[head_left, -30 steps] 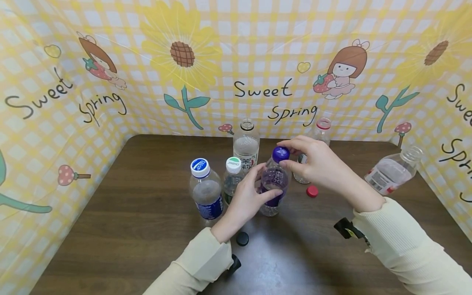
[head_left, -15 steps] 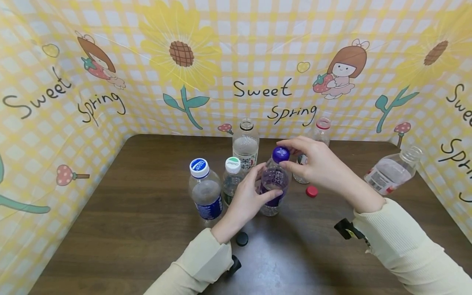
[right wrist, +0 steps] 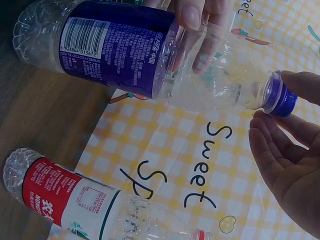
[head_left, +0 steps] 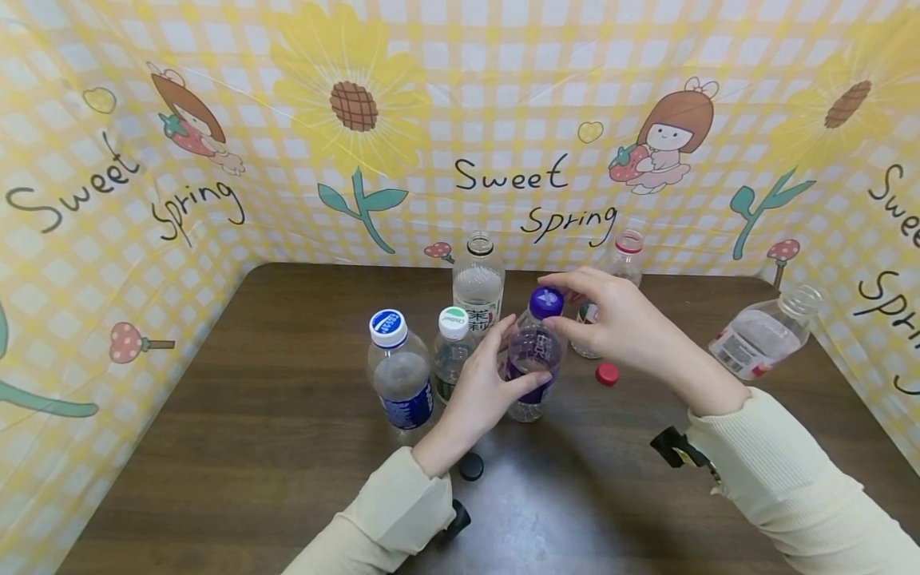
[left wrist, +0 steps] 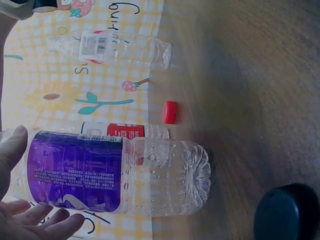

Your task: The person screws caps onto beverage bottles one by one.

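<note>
A clear plastic bottle with a purple label (head_left: 533,351) stands upright on the table, with a purple cap (head_left: 546,303) on its neck. My left hand (head_left: 480,390) grips the bottle round its upper body; the thumb lies across the near side. From the right, my right hand (head_left: 611,319) pinches the cap between thumb and fingers. The right wrist view shows the cap (right wrist: 285,101) seated on the neck, thumb on one side and fingertips on the other. In the left wrist view, water drops cling inside the bottle's bare lower part (left wrist: 160,175).
Left of my left hand stand a blue-labelled bottle (head_left: 406,383) and a smaller white-capped bottle (head_left: 451,359). Behind are an uncapped bottle (head_left: 480,283) and a red-ringed, uncapped one (head_left: 625,267). Another uncapped bottle (head_left: 762,335) is far right. A red cap (head_left: 607,374) and black cap (head_left: 471,466) lie loose.
</note>
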`<state>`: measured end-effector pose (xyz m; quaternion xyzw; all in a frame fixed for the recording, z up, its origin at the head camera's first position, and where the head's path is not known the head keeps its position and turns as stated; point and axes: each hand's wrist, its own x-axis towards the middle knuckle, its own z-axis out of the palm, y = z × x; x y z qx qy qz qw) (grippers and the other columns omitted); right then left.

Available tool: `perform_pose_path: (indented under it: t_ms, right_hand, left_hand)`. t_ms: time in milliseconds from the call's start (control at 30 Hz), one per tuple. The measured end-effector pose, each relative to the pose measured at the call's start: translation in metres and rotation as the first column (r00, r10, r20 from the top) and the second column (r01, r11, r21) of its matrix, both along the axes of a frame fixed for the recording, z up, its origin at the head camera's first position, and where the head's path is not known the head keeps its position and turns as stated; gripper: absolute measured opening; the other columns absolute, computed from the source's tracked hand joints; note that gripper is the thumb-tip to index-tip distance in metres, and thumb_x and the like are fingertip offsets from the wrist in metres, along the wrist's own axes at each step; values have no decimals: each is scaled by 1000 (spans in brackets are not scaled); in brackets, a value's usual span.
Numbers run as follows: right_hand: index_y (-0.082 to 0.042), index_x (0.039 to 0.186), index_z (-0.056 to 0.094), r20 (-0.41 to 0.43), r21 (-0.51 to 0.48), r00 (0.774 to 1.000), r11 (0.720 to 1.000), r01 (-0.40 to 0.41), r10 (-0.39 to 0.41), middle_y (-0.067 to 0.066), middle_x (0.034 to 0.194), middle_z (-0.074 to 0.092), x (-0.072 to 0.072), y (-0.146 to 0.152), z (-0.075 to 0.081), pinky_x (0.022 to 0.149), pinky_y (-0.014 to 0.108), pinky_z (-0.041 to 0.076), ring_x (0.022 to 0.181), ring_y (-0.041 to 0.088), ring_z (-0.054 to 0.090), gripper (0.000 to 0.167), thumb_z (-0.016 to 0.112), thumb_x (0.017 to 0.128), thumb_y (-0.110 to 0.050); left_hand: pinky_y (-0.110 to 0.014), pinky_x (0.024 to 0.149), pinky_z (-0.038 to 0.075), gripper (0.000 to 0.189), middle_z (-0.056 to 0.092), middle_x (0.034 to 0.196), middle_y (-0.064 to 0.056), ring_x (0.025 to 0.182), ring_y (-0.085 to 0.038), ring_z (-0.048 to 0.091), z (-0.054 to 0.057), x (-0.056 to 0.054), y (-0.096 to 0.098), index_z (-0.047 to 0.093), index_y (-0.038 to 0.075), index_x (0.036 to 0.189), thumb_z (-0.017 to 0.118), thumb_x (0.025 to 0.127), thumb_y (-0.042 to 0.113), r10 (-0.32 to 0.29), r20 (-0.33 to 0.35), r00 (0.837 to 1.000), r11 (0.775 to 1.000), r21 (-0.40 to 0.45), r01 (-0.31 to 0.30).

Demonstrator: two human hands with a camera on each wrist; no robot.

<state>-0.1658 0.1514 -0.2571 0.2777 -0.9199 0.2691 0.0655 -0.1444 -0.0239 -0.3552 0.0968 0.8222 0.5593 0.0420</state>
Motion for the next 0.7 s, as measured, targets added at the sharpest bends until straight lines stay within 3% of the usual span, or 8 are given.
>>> perform_pose_path:
  t_ms: [700]
  right_hand:
    - [-8, 125, 61, 26, 16, 1000, 1000, -6, 5, 7, 109, 67, 1, 1, 1, 79, 36, 49, 98, 21, 61, 42, 71, 85, -16]
  left_hand:
    - [-49, 108, 43, 74, 46, 144, -10, 133, -28, 46, -1, 0, 1, 34, 16, 145, 74, 83, 25, -8, 7, 1000, 1000, 9, 8]
